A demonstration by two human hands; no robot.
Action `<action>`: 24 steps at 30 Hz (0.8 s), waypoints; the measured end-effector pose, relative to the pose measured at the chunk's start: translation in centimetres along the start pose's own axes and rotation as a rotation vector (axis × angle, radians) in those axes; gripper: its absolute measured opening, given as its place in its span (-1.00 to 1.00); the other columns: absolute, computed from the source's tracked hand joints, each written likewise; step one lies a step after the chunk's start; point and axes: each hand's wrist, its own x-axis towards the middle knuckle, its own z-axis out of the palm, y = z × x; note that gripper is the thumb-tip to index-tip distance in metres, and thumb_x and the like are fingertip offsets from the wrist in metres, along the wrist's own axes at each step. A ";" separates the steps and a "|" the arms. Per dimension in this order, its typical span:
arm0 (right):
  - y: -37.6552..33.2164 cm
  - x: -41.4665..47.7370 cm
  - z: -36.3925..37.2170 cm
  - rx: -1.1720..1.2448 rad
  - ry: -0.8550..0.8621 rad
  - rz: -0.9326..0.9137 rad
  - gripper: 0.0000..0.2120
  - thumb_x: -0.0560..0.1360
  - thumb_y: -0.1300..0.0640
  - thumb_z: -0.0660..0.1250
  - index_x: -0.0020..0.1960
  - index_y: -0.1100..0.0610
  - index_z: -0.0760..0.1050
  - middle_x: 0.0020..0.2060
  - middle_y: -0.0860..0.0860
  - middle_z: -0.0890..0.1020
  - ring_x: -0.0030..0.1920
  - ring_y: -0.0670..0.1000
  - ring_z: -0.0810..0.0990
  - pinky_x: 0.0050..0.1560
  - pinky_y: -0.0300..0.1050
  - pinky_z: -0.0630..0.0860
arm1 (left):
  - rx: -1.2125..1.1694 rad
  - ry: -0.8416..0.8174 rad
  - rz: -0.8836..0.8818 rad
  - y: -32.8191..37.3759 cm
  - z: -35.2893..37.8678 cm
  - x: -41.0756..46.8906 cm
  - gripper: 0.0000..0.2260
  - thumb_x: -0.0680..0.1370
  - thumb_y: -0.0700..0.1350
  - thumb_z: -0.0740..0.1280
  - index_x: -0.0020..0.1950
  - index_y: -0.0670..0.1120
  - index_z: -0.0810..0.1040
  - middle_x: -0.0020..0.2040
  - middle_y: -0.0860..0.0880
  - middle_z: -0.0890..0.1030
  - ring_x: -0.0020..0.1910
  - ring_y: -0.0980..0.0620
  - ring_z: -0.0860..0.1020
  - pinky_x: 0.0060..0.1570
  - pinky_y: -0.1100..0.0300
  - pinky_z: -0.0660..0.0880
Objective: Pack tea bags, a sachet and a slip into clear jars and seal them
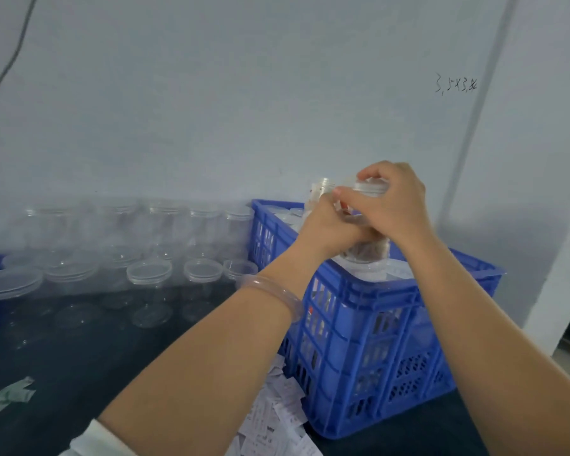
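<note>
Left hand [326, 225] grips a filled jar [366, 252], right hand [396, 205] curls round its lid [372, 185], seemingly sealing; many empty jars [165, 225] remain.

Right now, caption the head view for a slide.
Left hand holds a filled jar over the blue crate; right hand grips its lid; empty jars at left.

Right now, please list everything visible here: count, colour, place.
Blue plastic crate: one, blue, at the right.
Lidded jars: several, clear, inside the crate.
Filled clear plastic jar: one, clear, above the crate.
Clear screw lid: one, clear, on that jar.
Empty clear plastic jars: many, clear, stacked at the left.
White paper slips: many, white, beside the crate.
Grey-green sachets: several, grey-green, lower left.
Pale bracelet: one, pale, left wrist.
Left hand: grips the jar.
Right hand: grips the lid.
</note>
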 end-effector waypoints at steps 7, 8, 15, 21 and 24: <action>1.7 0.2 1.1 0.082 -0.009 0.036 -0.67 0.31 -0.17 0.54 -0.05 -0.07 0.52 0.02 -0.03 0.51 -0.11 -0.23 0.46 -0.22 -0.51 0.31 | 0.120 0.088 -0.001 -1.0 0.1 0.0 -0.40 0.33 -0.06 0.59 0.23 -0.03 0.33 -0.12 0.14 0.48 -0.19 0.26 0.49 -0.39 0.49 0.39; 1.7 0.2 1.2 0.091 -0.011 0.039 -0.67 0.31 -0.17 0.53 -0.05 -0.07 0.52 0.03 -0.03 0.51 -0.11 -0.22 0.46 -0.20 -0.48 0.31 | 0.132 0.110 0.000 -1.0 0.1 -0.1 -0.35 0.32 -0.04 0.59 0.27 -0.05 0.31 -0.09 0.12 0.48 -0.16 0.23 0.49 -0.34 0.44 0.40; 1.8 0.3 1.7 0.115 0.021 0.024 -0.72 0.38 -0.15 0.48 -0.04 -0.04 0.52 0.03 -0.02 0.52 -0.14 -0.25 0.47 -0.19 -0.62 0.30 | 0.114 0.168 0.014 -1.9 0.5 -0.4 -0.24 0.32 0.00 0.59 0.38 -0.11 0.27 -0.03 0.12 0.49 -0.04 0.19 0.51 -0.15 0.38 0.41; 2.9 0.0 2.4 0.139 0.047 0.075 -0.49 0.39 -0.13 0.48 0.25 0.01 0.42 0.19 -0.06 0.41 0.07 -0.15 0.41 -0.12 -0.54 0.25 | 0.104 0.176 -0.029 -2.9 0.6 -0.7 -0.29 0.36 0.04 0.56 0.39 -0.11 0.30 0.10 0.04 0.51 0.03 0.13 0.51 -0.22 0.44 0.35; 3.2 -0.4 2.6 0.150 0.046 0.085 -0.36 0.40 -0.13 0.48 0.37 0.05 0.33 0.29 -0.03 0.35 0.19 -0.12 0.37 0.04 -0.40 0.26 | 0.153 0.181 -0.003 -3.5 0.0 -1.1 -0.28 0.39 0.00 0.54 0.44 -0.09 0.27 0.18 0.04 0.47 0.02 0.19 0.47 -0.23 0.50 0.34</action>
